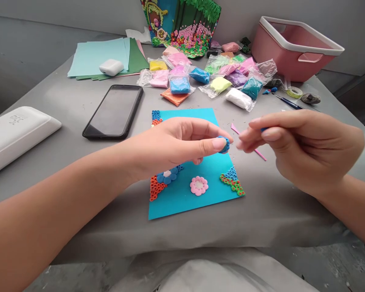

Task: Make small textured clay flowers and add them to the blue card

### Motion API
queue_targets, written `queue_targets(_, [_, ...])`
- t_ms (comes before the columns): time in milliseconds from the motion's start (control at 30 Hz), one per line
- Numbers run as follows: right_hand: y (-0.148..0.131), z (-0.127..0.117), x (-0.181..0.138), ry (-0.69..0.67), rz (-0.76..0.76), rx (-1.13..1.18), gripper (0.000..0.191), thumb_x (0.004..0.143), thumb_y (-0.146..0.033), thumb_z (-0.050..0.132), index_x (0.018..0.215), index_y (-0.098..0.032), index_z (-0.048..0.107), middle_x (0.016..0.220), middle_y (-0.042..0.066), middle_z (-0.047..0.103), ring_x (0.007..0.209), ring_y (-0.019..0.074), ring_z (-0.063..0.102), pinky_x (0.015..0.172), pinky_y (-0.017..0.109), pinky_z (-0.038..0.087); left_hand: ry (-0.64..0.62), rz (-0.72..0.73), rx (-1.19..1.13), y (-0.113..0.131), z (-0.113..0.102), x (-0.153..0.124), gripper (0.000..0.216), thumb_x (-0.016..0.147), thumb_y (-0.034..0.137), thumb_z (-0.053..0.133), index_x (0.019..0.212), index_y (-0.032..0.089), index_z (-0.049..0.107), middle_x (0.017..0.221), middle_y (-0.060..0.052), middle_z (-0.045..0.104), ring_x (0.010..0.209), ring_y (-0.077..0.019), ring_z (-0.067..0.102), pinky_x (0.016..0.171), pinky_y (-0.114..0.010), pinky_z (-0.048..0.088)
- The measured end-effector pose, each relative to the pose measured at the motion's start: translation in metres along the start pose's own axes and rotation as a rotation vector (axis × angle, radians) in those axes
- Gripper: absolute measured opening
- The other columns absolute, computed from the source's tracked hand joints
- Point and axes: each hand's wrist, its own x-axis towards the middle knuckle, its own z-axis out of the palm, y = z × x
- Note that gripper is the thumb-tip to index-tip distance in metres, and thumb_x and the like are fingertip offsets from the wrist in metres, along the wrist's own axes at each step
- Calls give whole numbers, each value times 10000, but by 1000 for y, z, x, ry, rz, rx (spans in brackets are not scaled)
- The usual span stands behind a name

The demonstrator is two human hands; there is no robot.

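Observation:
My left hand (176, 142) hovers over a turquoise foam sheet (185, 198) and pinches a small blue clay flower (224, 144) between thumb and fingers. Just to its right, my right hand (298, 146) is closed around a thin pink stick (258, 152), its fingertips almost touching the blue piece; a bit of blue shows between those fingers. On the sheet lie a pink clay flower (198, 185), a blue clay flower (167, 176) and beaded clay corners in red, blue and green.
A black phone (114, 111) lies left of the sheet and a white case (15, 132) at the far left. Several bags of coloured clay (200, 77) sit behind it, with paper sheets, an earbud case (111, 67) and a pink basket (295, 46).

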Motion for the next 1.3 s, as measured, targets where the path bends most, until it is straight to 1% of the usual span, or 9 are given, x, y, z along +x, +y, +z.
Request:
queue_targets(100, [-1,-3,4,-74,-107,-109,93,960,-229,844,992,-314,862,780,-20,795,649,154,722,584,311,597,27,-20,-57,-1,3,0,367,836,524,917,1123,306,845,871,24,720,714,-111,550,643,-233,436])
queue_targets(167, [-2,-4,6,-120,-165,-163,158,928,-165,862,1004,-303,864,862,2,807,723,161,742,643,311,625,8,-25,-81,-3,4,0,359,819,476,937,1116,296,849,901,19,741,731,-116,560,658,-233,448])
queue_targets(300, [-1,-3,4,-163,-199,-179,337,956,-71,797,1183,-314,853,1015,21,781,836,146,755,713,298,657,-80,-4,-148,-6,4,2,270,822,346,942,1079,310,869,979,29,772,751,-102,557,665,-214,450])
queue_targets(533, [-1,-5,0,-199,-158,-139,396,952,-70,789,1215,-355,866,1087,34,719,855,153,721,706,324,651,-117,0,-230,-5,6,4,192,800,334,978,958,313,872,970,63,774,734,-67,542,656,-185,446])
queue_targets(800, [-2,-3,2,-198,-145,-138,401,981,-93,770,1250,-377,855,1057,37,713,836,153,704,648,320,603,-85,13,-201,-4,7,2,199,806,380,983,945,304,863,984,66,784,824,-73,619,693,-175,486])
queue_targets(967, [-2,-1,2,-197,-155,-142,404,991,-89,754,1257,-378,848,1066,36,720,847,149,714,678,315,616,-103,35,-225,-5,6,2,165,820,345,980,934,310,867,962,79,791,766,-47,609,660,-155,481])
queue_targets(1133, [-2,1,2,-145,-134,-104,507,928,-103,839,1356,-371,789,1059,22,727,817,143,706,695,302,650,-94,90,-281,-4,8,3,199,794,250,995,938,295,864,1025,69,818,919,-77,709,776,-164,561])
queue_targets(1200, [-2,2,3,-118,-121,-77,457,908,-132,872,1309,-337,798,1043,19,721,771,130,683,663,290,643,-84,127,-294,-4,9,3,225,785,209,995,949,290,863,1022,68,816,929,-79,717,797,-168,576])
queue_targets(1300, [-4,2,3,-100,-125,-85,275,911,-180,881,1148,-301,812,992,12,719,726,122,664,634,285,631,-89,157,-278,-4,9,3,217,801,191,980,960,274,859,1060,53,822,936,-85,724,805,-180,589])
